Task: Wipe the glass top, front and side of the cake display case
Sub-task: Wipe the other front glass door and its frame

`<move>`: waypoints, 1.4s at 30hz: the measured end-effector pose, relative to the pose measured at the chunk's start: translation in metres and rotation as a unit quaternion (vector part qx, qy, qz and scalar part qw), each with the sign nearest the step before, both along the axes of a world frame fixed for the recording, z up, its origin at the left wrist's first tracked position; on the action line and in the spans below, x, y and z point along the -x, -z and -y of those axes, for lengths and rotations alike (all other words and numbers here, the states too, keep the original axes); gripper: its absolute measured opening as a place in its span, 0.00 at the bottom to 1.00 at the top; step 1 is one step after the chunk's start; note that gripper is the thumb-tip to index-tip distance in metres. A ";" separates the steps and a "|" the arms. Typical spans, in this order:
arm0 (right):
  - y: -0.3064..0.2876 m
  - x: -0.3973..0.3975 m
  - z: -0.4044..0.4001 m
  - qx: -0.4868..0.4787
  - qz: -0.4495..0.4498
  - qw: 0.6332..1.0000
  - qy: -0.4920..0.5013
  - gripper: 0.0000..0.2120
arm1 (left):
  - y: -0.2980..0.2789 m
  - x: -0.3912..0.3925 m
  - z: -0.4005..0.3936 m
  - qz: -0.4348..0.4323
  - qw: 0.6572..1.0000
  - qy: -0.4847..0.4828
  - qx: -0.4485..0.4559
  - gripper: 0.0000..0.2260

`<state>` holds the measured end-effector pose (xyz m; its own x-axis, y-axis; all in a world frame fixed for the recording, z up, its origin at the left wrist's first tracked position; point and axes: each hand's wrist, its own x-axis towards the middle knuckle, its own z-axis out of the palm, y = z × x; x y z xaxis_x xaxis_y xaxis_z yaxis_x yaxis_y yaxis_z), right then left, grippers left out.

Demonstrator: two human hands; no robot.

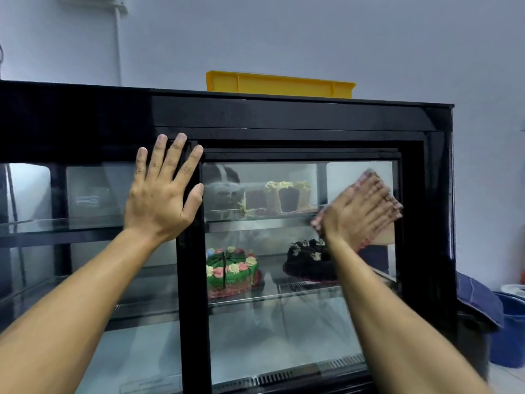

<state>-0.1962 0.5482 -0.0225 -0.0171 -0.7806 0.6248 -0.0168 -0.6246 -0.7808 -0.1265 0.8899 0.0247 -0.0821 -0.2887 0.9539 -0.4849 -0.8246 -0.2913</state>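
A black-framed cake display case [284,118] fills the view, with two glass panes side by side. My left hand [162,194] lies flat with fingers spread on the left pane, against the black centre post [193,294]. My right hand [359,211] presses a pink-and-white checked cloth [393,204] flat against the upper right of the right glass pane [284,336]; hand and cloth are motion-blurred. Behind the glass sit a cream-topped cake [287,194] on the upper shelf, and a green cake [231,271] and a chocolate cake [308,261] on the lower shelf.
A yellow plastic tray [279,83] rests on top of the case. At the right, beside the case, stand a blue bucket [511,331] and a dark blue cloth [477,297] draped over something. A pale wall rises behind.
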 end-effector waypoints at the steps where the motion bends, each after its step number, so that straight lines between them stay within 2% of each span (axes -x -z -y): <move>1: -0.004 -0.006 -0.029 0.025 -0.004 1.000 -0.001 0.33 | 0.000 0.000 0.000 -0.002 1.000 0.000 0.000 0.29; 3: -0.005 -0.019 -0.092 0.168 -0.020 0.986 -0.002 0.32 | 0.000 0.000 0.000 -0.006 1.000 0.000 -0.003 0.29; 6: 0.013 -0.035 -0.170 0.400 -0.056 0.914 -0.040 0.31 | 0.001 0.000 -0.002 -0.007 1.000 -0.001 -0.007 0.29; 9: 0.027 -0.039 -0.173 0.491 -0.053 0.867 -0.071 0.29 | 0.002 0.001 -0.003 -0.009 1.000 -0.002 -0.012 0.29; 12: 0.029 -0.028 -0.125 0.551 -0.099 0.828 -0.038 0.30 | 0.001 0.000 -0.002 -0.008 1.000 -0.003 -0.010 0.29; 14: 0.030 -0.016 -0.080 0.520 -0.116 0.846 -0.014 0.32 | 0.001 0.000 -0.001 -0.006 1.000 -0.003 -0.007 0.29; 16: 0.031 -0.005 -0.034 0.454 -0.126 0.882 0.003 0.31 | 0.001 0.000 -0.001 -0.002 1.000 -0.003 -0.003 0.29; 19: 0.026 0.005 0.007 0.388 -0.117 0.914 -0.003 0.31 | 0.001 0.000 -0.001 0.001 1.000 -0.001 -0.003 0.29; 22: 0.021 0.002 0.000 0.351 -0.098 0.931 -0.010 0.31 | 0.001 0.000 0.000 0.001 1.000 -0.004 -0.003 0.29; 24: 0.020 -0.004 -0.033 0.324 -0.086 0.942 -0.004 0.32 | 0.001 0.000 0.000 0.000 1.000 -0.005 -0.004 0.29; 26: 0.021 -0.012 -0.081 0.349 -0.089 0.932 -0.025 0.32 | 0.001 0.000 0.000 -0.002 1.000 -0.004 -0.005 0.28; 29: 0.029 -0.030 -0.153 0.428 -0.091 0.898 -0.053 0.30 | 0.002 0.001 0.000 -0.004 1.000 0.004 -0.003 0.27; 31: 0.029 -0.037 -0.175 0.436 -0.084 0.893 -0.064 0.29 | 0.001 0.002 -0.001 -0.008 1.000 0.005 -0.009 0.27; 35: 0.023 -0.028 -0.133 0.520 -0.108 0.846 -0.051 0.29 | 0.001 0.002 -0.002 0.004 1.000 -0.003 -0.012 0.28; 36: 0.023 -0.024 -0.108 0.509 -0.118 0.852 -0.036 0.29 | 0.001 0.001 -0.002 0.014 1.000 -0.007 -0.015 0.28; 38: 0.025 -0.009 -0.044 0.409 -0.107 0.906 -0.001 0.30 | 0.001 -0.001 -0.001 0.030 0.999 -0.018 -0.034 0.27; 40: 0.025 0.010 0.021 0.268 -0.100 0.958 0.001 0.31 | 0.001 -0.001 -0.002 0.037 0.998 -0.027 -0.054 0.27; 42: 0.027 0.026 0.061 0.142 -0.099 0.985 -0.013 0.32 | -0.001 -0.002 -0.001 0.043 0.997 -0.026 -0.061 0.26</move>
<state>-0.2224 0.4874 -0.0492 0.1448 -0.5724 0.8071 -0.1323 -0.8196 -0.5575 -0.1250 0.8913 0.0255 -0.1434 -0.4080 0.9016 -0.4113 -0.8041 -0.4293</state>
